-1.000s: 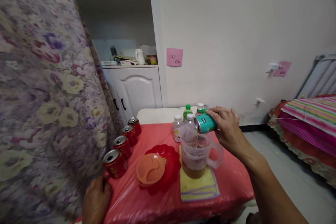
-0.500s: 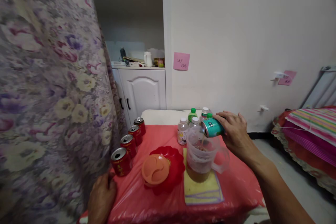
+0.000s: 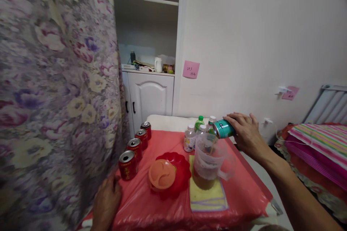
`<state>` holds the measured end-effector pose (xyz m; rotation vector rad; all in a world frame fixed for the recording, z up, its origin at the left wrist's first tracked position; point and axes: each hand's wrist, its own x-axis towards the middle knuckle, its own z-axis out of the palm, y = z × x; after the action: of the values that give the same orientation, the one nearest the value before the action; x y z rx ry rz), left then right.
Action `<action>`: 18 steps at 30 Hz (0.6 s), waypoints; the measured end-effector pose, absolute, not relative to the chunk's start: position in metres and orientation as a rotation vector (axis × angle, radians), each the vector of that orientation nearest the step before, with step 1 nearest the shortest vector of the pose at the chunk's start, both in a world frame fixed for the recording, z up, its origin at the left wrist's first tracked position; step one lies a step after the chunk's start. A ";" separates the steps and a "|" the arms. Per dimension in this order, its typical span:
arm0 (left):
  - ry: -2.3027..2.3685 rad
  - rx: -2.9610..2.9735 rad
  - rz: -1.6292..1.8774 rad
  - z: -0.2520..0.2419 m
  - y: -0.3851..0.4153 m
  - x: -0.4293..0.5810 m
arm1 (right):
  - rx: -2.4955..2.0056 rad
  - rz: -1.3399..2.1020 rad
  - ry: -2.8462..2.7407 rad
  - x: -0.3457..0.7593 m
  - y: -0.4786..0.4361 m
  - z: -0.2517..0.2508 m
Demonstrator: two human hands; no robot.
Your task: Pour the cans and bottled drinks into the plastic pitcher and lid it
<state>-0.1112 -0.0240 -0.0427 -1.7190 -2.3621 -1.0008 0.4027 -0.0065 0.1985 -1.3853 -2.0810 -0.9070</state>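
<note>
My right hand [image 3: 244, 131] is wrapped round a teal drink can [image 3: 223, 129], tipped on its side over the rim of a clear plastic jug [image 3: 210, 160]. A thin brown stream runs from the can into the jug, which holds brown liquid at the bottom and stands on a yellow cloth [image 3: 207, 196]. My left hand [image 3: 106, 204] rests palm down on the near left edge of the red-covered table [image 3: 151, 213], fingers loosely spread, just in front of the nearest red can [image 3: 127, 165].
Several opened red cans [image 3: 137, 144] line the table's left side by a floral curtain [image 3: 54, 97]. An orange lid [image 3: 162, 175] lies on a red dish [image 3: 180, 173]. Small bottles [image 3: 189, 138] stand behind the jug. A white cabinet [image 3: 149, 95] is behind, a bed [image 3: 320, 144] at right.
The view has swung a little; the teal can is tipped further downward and the brown liquid in the jug stands slightly higher. My left hand stays on the table edge.
</note>
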 end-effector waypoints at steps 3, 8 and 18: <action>-2.348 -1.716 -1.030 -0.040 -0.024 -0.109 | -1.404 -0.940 -2.085 0.400 -0.009 0.207; -2.349 -1.702 -1.061 -0.041 -0.025 -0.109 | -1.412 -0.985 -2.137 0.395 -0.012 0.220; -2.345 -1.684 -1.093 -0.043 -0.026 -0.108 | -1.393 -1.028 -2.237 0.386 -0.013 0.232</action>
<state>-0.1084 -0.0263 -0.0435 -1.6836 -2.3451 -1.0933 0.3856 -0.0133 0.2321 -1.3933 -2.2366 -1.0279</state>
